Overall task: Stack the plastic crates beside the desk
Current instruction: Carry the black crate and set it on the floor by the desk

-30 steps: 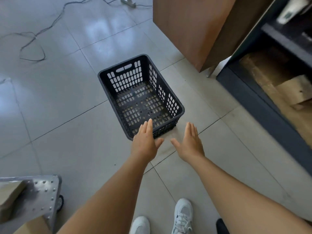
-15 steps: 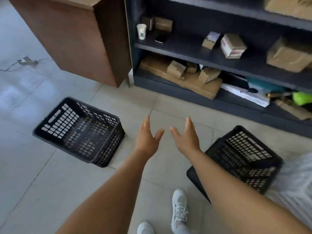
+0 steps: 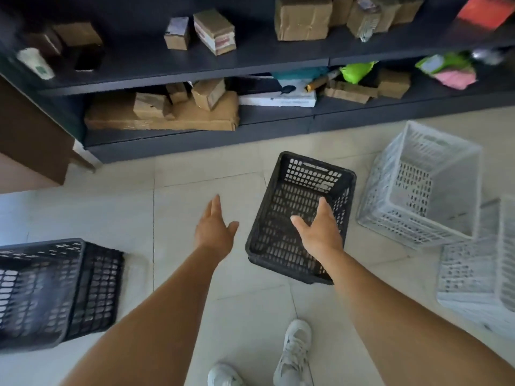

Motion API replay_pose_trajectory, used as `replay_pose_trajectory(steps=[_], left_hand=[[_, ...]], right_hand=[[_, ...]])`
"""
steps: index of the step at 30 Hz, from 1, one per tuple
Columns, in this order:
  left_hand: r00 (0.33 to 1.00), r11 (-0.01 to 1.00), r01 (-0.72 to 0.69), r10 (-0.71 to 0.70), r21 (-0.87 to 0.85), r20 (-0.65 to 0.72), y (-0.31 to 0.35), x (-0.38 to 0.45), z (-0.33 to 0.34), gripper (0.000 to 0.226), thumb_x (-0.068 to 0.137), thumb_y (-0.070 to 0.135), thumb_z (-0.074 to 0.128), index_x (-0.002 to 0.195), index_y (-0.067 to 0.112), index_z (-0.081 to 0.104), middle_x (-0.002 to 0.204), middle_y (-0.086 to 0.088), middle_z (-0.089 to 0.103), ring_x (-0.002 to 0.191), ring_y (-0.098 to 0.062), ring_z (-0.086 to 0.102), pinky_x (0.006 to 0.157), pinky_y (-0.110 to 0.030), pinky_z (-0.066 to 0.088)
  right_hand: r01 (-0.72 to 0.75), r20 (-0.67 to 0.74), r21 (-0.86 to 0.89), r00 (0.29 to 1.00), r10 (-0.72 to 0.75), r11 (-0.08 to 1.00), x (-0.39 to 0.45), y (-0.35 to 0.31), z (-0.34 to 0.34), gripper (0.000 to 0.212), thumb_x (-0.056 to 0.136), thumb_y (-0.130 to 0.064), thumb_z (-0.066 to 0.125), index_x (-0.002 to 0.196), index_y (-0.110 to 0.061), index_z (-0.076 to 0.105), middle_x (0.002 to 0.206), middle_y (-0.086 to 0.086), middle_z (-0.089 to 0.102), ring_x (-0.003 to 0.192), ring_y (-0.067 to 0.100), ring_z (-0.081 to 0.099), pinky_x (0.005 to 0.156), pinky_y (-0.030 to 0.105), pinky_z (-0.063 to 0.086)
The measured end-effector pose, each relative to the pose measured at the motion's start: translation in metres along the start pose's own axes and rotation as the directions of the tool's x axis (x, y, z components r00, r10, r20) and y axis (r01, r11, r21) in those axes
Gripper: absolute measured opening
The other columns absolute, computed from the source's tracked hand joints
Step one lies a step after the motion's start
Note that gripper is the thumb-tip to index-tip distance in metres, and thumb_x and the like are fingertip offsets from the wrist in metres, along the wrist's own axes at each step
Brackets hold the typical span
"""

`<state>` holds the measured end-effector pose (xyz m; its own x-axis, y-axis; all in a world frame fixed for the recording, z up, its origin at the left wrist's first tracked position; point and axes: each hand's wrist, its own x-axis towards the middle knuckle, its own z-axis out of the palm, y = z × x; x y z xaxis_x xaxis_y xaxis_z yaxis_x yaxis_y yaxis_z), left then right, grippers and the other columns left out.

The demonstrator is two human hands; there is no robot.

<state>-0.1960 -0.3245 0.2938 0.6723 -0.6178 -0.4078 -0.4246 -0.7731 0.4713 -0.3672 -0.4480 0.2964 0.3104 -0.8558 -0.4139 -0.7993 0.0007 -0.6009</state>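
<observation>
A black plastic crate [image 3: 295,196] lies on the tiled floor ahead of me, in front of the shelf. My right hand [image 3: 320,232] hovers over its near right part, fingers spread, holding nothing. My left hand [image 3: 214,229] is open too, in the air just left of that crate. A second black crate [image 3: 55,291] sits at the left edge beside the brown desk [image 3: 30,140]. Two white crates lie to the right: one [image 3: 420,185] tipped on its side, another [image 3: 479,268] partly cut off by the frame edge.
A dark shelf unit [image 3: 200,65] along the back holds cardboard boxes, a paper cup and coloured bags. My white shoes [image 3: 292,355] stand on the tiles at the bottom. Bare floor lies between the two black crates.
My view has swung right: the first black crate slid to the left edge, the second black crate moved to the centre, white crates appeared. My right hand now reaches over the second crate.
</observation>
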Motion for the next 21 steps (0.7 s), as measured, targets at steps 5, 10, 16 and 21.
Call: replay_pose_trajectory(steps=[5, 10, 16, 21], left_hand=[[0.999, 0.997, -0.015, 0.011, 0.078, 0.047, 0.04, 0.03, 0.05, 0.078, 0.093, 0.033, 0.051, 0.151, 0.021, 0.001, 0.16, -0.002, 0.012, 0.145, -0.023, 0.022, 0.115, -0.042, 0.027], [0.997, 0.991, -0.047, 0.039, 0.125, 0.069, 0.058, 0.07, 0.1, 0.079, 0.092, 0.035, 0.053, 0.151, 0.021, 0.002, 0.159, -0.002, 0.014, 0.144, -0.023, 0.024, 0.114, -0.044, 0.029], [0.99, 0.979, -0.081, 0.058, 0.186, 0.125, 0.044, 0.125, 0.164, 0.085, 0.089, 0.036, 0.059, 0.151, 0.02, 0.004, 0.159, -0.002, 0.015, 0.145, -0.022, 0.02, 0.116, -0.044, 0.025], [0.98, 0.966, -0.146, 0.111, 0.215, 0.166, 0.03, 0.179, 0.215, 0.089, 0.084, 0.039, 0.064, 0.151, 0.022, 0.007, 0.158, -0.003, 0.018, 0.144, -0.025, 0.023, 0.114, -0.047, 0.027]], right_hand=[[-0.089, -0.035, -0.036, 0.996, 0.087, 0.995, 0.037, 0.067, -0.025, 0.085, 0.087, -0.047, 0.058, 0.151, -0.014, 0.014, 0.157, 0.005, 0.024, 0.142, 0.023, 0.029, 0.113, 0.04, 0.029], [-0.13, -0.064, -0.049, 0.99, 0.127, 0.99, 0.083, 0.118, -0.028, 0.078, 0.081, -0.049, 0.062, 0.144, -0.02, 0.026, 0.15, 0.003, 0.038, 0.136, 0.024, 0.039, 0.109, 0.047, 0.038], [-0.187, -0.097, -0.081, 0.979, 0.179, 0.979, 0.134, 0.179, 0.001, 0.08, 0.083, -0.043, 0.065, 0.146, -0.016, 0.024, 0.15, 0.004, 0.036, 0.139, 0.023, 0.035, 0.113, 0.041, 0.032], [-0.223, -0.101, -0.088, 0.972, 0.214, 0.971, 0.178, 0.222, 0.037, 0.091, 0.085, -0.045, 0.063, 0.151, -0.014, 0.01, 0.158, 0.007, 0.02, 0.146, 0.023, 0.019, 0.119, 0.039, 0.021]])
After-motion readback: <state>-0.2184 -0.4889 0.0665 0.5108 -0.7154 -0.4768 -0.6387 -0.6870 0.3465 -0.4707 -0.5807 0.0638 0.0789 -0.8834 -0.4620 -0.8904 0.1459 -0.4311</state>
